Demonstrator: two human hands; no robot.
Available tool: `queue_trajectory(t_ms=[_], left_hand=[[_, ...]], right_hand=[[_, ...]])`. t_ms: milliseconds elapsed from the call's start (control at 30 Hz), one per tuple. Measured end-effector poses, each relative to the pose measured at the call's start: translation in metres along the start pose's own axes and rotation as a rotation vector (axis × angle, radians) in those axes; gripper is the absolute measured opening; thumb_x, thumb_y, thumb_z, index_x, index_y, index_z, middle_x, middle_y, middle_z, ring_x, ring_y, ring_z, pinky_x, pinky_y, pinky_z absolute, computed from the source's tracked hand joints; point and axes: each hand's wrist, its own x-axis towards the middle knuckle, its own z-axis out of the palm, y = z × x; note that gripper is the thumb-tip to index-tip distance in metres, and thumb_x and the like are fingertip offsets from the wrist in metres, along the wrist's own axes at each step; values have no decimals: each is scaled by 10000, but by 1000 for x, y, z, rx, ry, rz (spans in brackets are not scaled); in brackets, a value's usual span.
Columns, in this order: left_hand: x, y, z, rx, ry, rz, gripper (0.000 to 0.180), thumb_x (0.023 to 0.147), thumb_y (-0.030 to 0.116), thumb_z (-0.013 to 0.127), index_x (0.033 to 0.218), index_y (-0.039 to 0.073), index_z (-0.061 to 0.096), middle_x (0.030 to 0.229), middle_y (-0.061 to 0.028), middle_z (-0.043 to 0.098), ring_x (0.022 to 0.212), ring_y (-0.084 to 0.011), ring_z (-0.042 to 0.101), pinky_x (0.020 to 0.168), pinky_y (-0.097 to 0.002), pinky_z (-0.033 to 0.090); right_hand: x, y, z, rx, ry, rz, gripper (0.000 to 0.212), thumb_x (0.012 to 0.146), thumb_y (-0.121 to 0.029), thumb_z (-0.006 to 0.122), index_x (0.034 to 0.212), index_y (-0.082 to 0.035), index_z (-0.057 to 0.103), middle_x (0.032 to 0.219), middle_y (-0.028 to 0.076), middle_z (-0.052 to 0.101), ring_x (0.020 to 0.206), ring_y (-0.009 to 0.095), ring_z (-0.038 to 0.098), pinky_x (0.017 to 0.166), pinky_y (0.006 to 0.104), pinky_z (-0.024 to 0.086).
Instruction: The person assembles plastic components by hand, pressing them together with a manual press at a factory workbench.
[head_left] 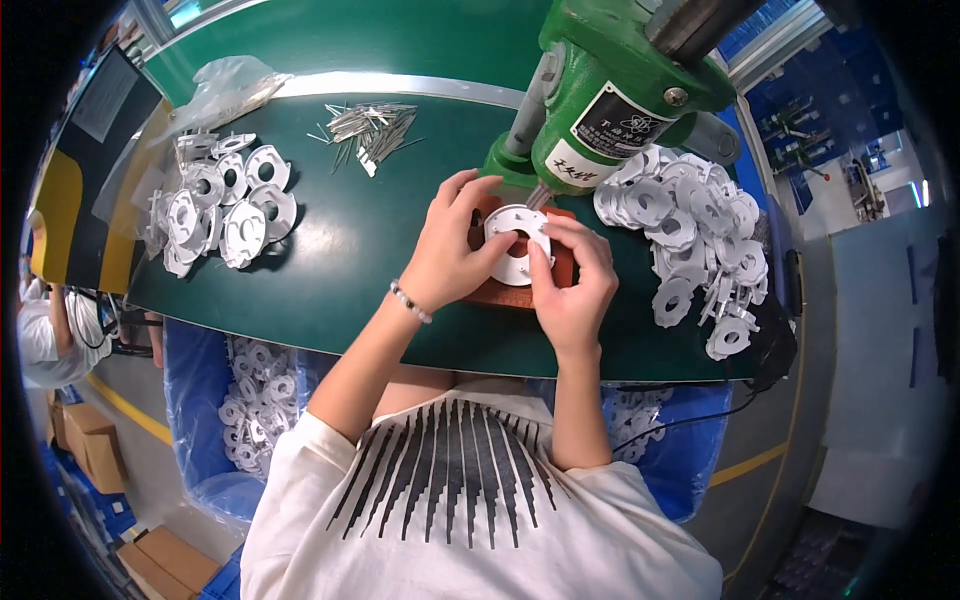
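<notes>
Both hands are at a round white plastic ring part [497, 262] with a central hole, which sits on a reddish-brown block [497, 293] under the press. My left hand [448, 250] grips its left side, thumb reaching across to the inner edge and fingers curled above. My right hand [575, 285] pinches the right side, with thumb and forefinger against the ring. The metal ram tip [540, 196] of a green hand press [590, 120] comes down just behind the part. Fingers cover some of the ring's edges.
White ring parts [245, 233] lie heaped at the left; a larger pile [690, 215] is at the right. Thin metal pins [370, 128] are scattered behind. Blue lined bins [195, 440] with more parts stand below the green table [340, 270]. Another person [50, 340] sits far left.
</notes>
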Motion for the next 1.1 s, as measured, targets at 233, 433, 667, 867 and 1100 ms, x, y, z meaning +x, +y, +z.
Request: queue_trajectory(t_ms=[233,433,667,867,1100], left_hand=[[6,-6,-5,-233,-143,-71,559,649,160,664,1117,4,401,1067,-148,422,922,-217,488,788,-299,419],[3,-20,-10,-389,-235,-120,521,682,140,643,1126,18,400,1074,-129,427,851,-178,519,713,-252,448],[14,-9,-5,-357,-18,-36,115,715,73,583,796,2,624,999,-122,536,747,-164,583,680,-248,469],[14,-10,-7,-300,-44,34,107,713,63,573,786,3,624,1036,-114,523,757,-158,583,682,-251,470],[13,-14,-5,-390,-75,-53,162,694,21,594,849,-23,574,1049,-111,507,774,-133,578,676,-231,472]], right_hand=[[-1,9,-10,-143,-45,-27,114,640,-46,635,728,-51,562,746,67,533,731,236,501,700,334,394],[7,8,-11,-105,-98,-70,151,629,-50,648,732,-48,538,873,77,518,831,251,486,757,343,381],[21,9,-7,151,-177,279,162,621,-49,654,708,-59,518,697,60,556,687,225,533,767,356,393],[11,16,-5,-130,-79,-195,134,595,-67,671,632,-62,542,703,50,536,797,235,504,756,347,385],[21,11,-19,-151,-346,-132,141,609,-105,677,690,-51,574,900,59,511,917,237,460,833,339,345]])
